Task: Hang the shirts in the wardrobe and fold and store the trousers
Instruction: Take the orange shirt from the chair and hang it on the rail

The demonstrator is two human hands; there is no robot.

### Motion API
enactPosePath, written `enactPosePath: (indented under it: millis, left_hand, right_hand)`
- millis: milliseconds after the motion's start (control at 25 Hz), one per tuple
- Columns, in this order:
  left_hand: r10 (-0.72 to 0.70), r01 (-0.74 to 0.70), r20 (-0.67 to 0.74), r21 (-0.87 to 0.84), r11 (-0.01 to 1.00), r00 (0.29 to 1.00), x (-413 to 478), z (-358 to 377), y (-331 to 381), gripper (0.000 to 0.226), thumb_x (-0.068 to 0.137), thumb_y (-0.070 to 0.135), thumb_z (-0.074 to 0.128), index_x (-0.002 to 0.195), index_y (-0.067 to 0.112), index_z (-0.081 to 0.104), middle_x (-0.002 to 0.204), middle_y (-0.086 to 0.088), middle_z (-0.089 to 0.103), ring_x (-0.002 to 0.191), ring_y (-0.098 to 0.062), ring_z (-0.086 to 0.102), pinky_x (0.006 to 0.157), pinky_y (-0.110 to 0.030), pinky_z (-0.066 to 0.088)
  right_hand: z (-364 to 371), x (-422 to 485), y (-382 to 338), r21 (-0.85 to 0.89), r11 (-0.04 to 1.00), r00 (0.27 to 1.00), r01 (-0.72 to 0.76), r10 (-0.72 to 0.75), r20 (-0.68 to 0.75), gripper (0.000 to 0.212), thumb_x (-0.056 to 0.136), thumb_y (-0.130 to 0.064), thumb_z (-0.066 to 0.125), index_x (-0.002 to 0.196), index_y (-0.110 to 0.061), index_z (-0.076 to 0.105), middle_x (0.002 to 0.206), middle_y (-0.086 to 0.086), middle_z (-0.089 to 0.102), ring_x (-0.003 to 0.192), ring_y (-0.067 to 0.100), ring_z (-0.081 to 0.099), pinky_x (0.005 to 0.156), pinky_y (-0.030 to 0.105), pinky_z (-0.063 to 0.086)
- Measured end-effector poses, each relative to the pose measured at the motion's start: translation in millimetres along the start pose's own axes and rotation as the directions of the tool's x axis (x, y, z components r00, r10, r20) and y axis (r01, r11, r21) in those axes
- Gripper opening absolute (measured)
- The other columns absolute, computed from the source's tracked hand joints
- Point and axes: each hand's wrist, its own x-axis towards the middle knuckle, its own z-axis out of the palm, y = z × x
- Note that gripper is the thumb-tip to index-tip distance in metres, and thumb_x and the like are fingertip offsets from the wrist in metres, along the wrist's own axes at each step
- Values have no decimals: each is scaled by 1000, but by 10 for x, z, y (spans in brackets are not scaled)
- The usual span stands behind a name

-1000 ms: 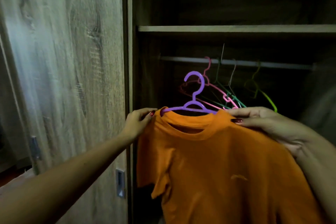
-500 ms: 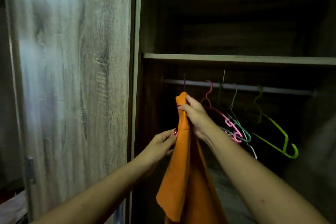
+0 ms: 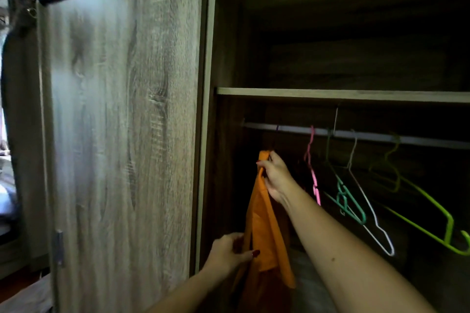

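An orange shirt (image 3: 264, 226) hangs edge-on at the left end of the wardrobe rail (image 3: 368, 136). Its purple hanger hook (image 3: 277, 128) sits over the rail; the rest of the hanger is hidden in the cloth. My right hand (image 3: 276, 176) grips the shirt's top at the shoulder. My left hand (image 3: 230, 251) pinches the shirt's left edge lower down. No trousers are in view.
Several bare hangers hang to the right on the rail: a pink hanger (image 3: 312, 173), a teal hanger (image 3: 348, 198), a white hanger (image 3: 368, 206) and a lime green hanger (image 3: 432, 213). A wooden shelf (image 3: 330, 94) runs just above. The wardrobe door (image 3: 122, 134) stands at the left.
The shirt went from facing me to edge-on and its hook went over the rail. My left hand slid down the shirt's edge. The view tilted up.
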Motion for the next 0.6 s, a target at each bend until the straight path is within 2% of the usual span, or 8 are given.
enactPosePath:
  millis: [120,240,360,480,600]
  left_hand:
    - [27,-24,52,-65,998,998,134,-34,1,47,87,24,64,131,23,48,119,17,52,121,-5,47,105,-29,39]
    - [59,-58,8,-78,995,998,261,-7,-23,48,87,24,65,133,22,50,128,10,54,117,-3,51,104,-30,41]
    - [52,-60,-65,-134,989,997,367,57,-49,42,86,21,66,126,18,57,122,5,62,116,-8,57,104,-32,45]
    - [-2,-20,-94,-226,974,996,460,118,-89,34,86,15,67,119,15,62,114,1,67,111,-10,62,98,-30,51]
    - [21,-37,-70,-225,974,997,496,170,-105,31,86,15,66,117,17,64,110,4,69,104,-5,64,84,-18,53]
  right_hand:
    - [-38,66,118,-55,997,998,-47,49,33,48,90,0,48,135,-15,44,121,14,60,105,25,62,83,32,54]
    - [-56,94,253,-133,990,997,-53,61,55,62,90,-2,49,144,-29,31,139,12,50,122,29,53,96,40,49]
    - [-57,33,303,-276,961,994,-37,65,91,72,93,-7,44,147,-42,11,154,5,29,138,27,35,112,49,32]
    - [-46,-77,341,-575,818,997,13,33,70,74,97,-8,37,149,-31,-10,160,0,-5,147,21,5,118,38,11]
    - [-78,-111,402,-726,683,995,82,-18,95,73,97,-5,36,149,-22,-14,159,2,-16,147,19,-2,112,24,10]
